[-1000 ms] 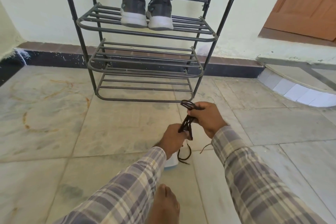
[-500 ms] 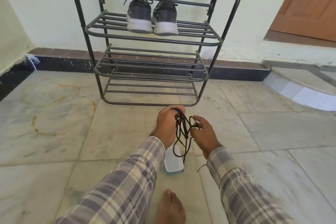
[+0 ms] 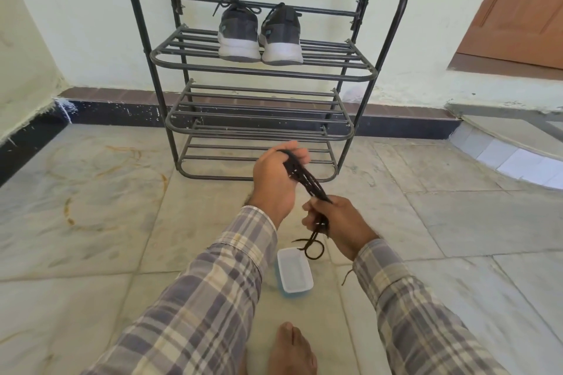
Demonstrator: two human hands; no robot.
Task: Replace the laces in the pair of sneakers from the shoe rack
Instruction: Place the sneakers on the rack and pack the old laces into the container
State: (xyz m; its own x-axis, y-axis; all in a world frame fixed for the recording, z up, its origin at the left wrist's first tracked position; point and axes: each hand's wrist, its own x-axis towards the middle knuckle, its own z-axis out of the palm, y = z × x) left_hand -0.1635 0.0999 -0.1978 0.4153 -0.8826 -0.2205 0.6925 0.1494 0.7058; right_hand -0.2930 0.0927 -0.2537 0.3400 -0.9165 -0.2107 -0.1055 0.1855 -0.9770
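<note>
Two dark grey sneakers with white soles, the left sneaker (image 3: 239, 35) and the right sneaker (image 3: 281, 38), stand heels toward me on the top shelf of a black metal shoe rack (image 3: 262, 73). Both carry dark laces. In front of the rack I hold a bundle of black laces (image 3: 304, 176) stretched between my hands. My left hand (image 3: 275, 179) grips the upper end. My right hand (image 3: 336, 222) is closed on the lower end, with loose loops hanging below it.
A small clear plastic box with a blue base (image 3: 294, 272) lies on the marble floor under my hands. My bare foot (image 3: 291, 350) shows at the bottom. A raised step (image 3: 511, 155) and a wooden door (image 3: 524, 6) are at the right.
My left hand has risen above the right one, and the laces are pulled taut between them. The view has tilted down and nearer the rack.
</note>
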